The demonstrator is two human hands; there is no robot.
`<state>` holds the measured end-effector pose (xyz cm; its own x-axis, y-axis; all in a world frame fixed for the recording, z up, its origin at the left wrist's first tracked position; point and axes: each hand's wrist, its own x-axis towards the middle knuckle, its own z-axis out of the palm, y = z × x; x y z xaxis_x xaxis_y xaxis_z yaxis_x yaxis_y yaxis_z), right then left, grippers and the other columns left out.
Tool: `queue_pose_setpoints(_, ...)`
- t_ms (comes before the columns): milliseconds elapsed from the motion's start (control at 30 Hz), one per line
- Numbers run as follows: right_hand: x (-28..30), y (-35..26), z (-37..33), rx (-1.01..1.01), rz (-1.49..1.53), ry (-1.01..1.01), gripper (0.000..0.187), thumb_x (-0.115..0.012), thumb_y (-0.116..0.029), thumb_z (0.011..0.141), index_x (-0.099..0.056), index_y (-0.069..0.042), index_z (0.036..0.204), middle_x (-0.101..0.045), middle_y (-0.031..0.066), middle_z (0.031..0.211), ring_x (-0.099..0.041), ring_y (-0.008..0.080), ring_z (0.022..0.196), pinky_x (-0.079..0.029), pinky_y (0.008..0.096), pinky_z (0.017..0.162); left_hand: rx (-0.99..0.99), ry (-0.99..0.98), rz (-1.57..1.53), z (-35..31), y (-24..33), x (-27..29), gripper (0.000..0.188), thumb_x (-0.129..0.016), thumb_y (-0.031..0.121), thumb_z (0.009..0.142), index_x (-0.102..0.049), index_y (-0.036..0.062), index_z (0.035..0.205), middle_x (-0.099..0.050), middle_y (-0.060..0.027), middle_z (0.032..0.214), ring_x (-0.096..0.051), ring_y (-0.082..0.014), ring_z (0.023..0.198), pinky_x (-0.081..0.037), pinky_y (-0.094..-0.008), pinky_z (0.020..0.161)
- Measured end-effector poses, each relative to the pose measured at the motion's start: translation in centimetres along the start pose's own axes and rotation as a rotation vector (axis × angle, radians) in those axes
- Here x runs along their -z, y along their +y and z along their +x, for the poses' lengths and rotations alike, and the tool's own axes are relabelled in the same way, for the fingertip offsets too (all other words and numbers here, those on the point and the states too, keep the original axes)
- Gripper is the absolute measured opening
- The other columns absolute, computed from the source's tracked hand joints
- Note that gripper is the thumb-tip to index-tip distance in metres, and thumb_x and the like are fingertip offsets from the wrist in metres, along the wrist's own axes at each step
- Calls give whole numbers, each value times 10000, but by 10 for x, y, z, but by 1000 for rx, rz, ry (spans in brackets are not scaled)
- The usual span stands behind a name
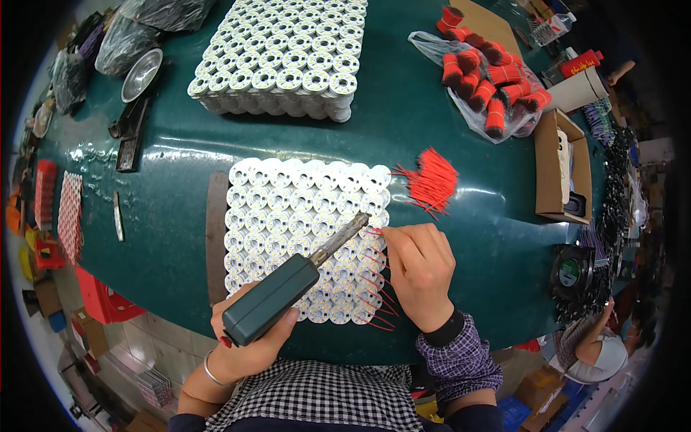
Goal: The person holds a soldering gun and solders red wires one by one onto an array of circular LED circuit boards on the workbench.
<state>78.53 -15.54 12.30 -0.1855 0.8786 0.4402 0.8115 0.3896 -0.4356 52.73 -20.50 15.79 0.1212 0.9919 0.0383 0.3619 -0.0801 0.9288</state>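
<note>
My left hand (252, 353) is wrapped round a green soldering gun (272, 299). Its metal barrel slants up and right, the tip over the right-hand column of a block of round white LED boards (277, 200). Just beside that tip, my right hand (423, 273) pinches a short red wire (375, 232) against a board at the block's right edge. Several more red wires (381, 304) stick out from the boards below it in the same column. Whether the tip touches the board is too small to tell. A loose pile of red wires (434, 180) lies beyond my right hand.
A taller stack of LED boards (288, 61) stands at the back. Red wire bundles (497, 79) lie on a plastic bag, back right, near an open cardboard box (563, 165). A metal bowl (142, 75) and tweezers (118, 216) are left. Another person (604, 353) sits far right.
</note>
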Motion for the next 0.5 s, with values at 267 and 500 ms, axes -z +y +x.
queue_pose_setpoints(267,0,1,2,11,-22,-14,208,-706,10,760,-693,-30,964,-646,54,866,-616,231,788,-474,364,712,-40,-2,17,8,4,-4,244,-767,0,780,-728,-67,1011,-686,-143,833,-643,-201,632,-500,-294,569)
queue_pose_setpoints(500,-3,2,1,-4,-14,-56,213,-695,1,759,-712,-29,970,-652,50,881,-612,219,781,-468,348,693,-21,-49,36,12,6,-3,216,-771,-2,787,-722,-67,987,-681,-119,823,-644,-167,634,-487,-277,555)
